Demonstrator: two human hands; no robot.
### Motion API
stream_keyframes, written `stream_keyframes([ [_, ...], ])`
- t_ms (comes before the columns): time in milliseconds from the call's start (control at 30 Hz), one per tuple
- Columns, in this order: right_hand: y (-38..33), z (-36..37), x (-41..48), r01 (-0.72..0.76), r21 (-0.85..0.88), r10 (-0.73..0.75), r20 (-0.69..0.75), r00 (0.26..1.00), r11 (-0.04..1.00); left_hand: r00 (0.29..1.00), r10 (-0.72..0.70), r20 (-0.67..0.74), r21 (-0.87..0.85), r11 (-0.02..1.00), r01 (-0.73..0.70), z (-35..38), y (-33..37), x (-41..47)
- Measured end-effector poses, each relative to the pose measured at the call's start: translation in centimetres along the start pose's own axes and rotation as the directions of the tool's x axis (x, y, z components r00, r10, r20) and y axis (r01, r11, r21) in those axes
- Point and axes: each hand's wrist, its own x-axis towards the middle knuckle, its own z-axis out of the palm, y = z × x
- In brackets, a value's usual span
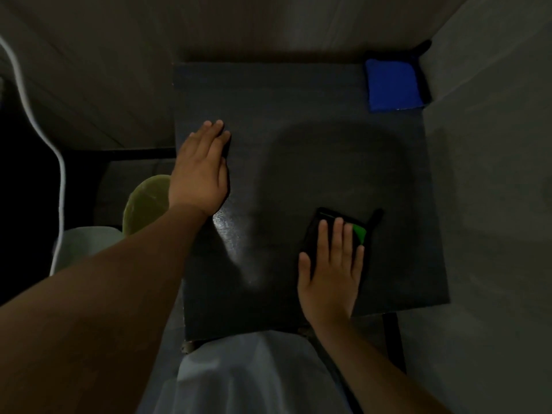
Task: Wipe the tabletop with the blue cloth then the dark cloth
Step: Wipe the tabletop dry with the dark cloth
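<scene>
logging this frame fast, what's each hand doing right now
Left hand: open, flat on the tabletop.
Right hand: open, straight fingers pressing the dark cloth.

This looks like a dim room in a home, though nothing settles it firmly. A small dark worktop (283,115) is pushed into a corner against a plain grey wall (493,174). To its left are a pale planked surface (98,94), a loose white cable (61,180) trailing down, and a rounded yellow-green cushion (146,201), perhaps a seat. The lighting is low and uneven.
</scene>
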Motion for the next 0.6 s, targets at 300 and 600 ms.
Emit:
stream_keyframes([
  [300, -5.7, 0.7, -2.0, 0.191, 0.070, -0.194, 0.030, 0.981, 0.979, 1.000, 0.013, 0.011, -0.007, 1.000, -0.012, -0.1, -0.2, 0.0],
  [600, -9.7, 0.9, -3.2, 0.325, 0.144, -0.335, 0.050, 0.941, 0.935, 0.999, -0.001, 0.037, -0.044, 0.999, 0.002, -0.1, -0.7, 0.3],
])
